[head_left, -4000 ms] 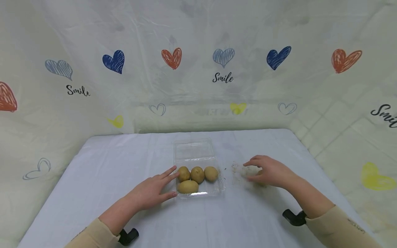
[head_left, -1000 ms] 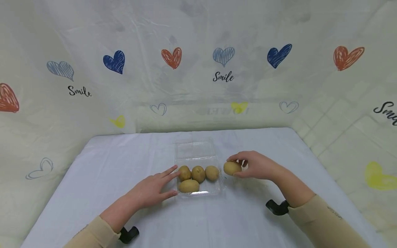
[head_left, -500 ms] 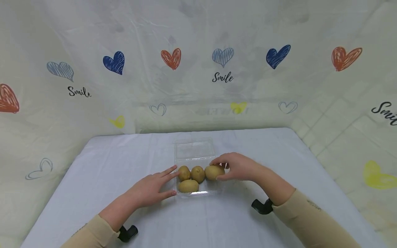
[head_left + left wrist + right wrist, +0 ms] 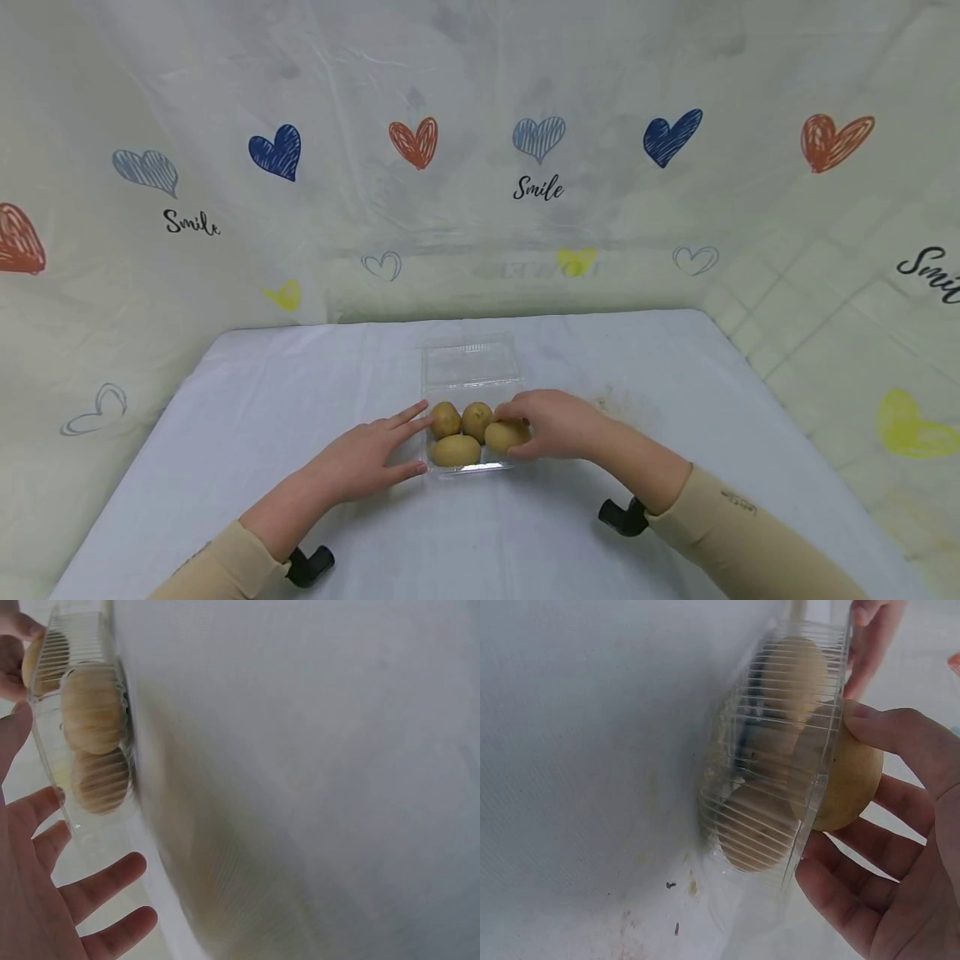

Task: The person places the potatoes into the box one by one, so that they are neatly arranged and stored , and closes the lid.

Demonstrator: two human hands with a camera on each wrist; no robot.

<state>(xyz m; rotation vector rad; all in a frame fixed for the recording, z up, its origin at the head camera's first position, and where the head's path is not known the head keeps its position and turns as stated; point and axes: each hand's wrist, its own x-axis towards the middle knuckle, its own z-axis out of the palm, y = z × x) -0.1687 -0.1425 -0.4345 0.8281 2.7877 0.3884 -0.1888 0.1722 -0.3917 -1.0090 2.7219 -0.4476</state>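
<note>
A clear plastic clamshell box [image 4: 468,364] lies with its lid folded back, several potatoes inside it. My right hand [image 4: 562,425] grips a potato [image 4: 506,436] between thumb and fingers at the right front of the box. In the right wrist view that potato [image 4: 847,776] sits partly below the rim, tilted above the others. My left hand [image 4: 362,462] has its fingers spread, fingertips against the left side of the box, beside an oblong potato [image 4: 456,451]. Two more potatoes stand behind, one at the back left [image 4: 446,419] and one at the back middle [image 4: 477,422]. A further one is hidden behind the held potato.
A white cloth covers the table [image 4: 300,375]. Brown dirt crumbs [image 4: 611,404] lie to the right of the box. Behind the table hangs a pale sheet [image 4: 465,217] printed with hearts. A black wrist camera [image 4: 624,517] sits at the right sleeve.
My right hand picked up a potato from the table's right side, carried it left over the box, and lowered it toward the front right. The left hand has stayed at the box.
</note>
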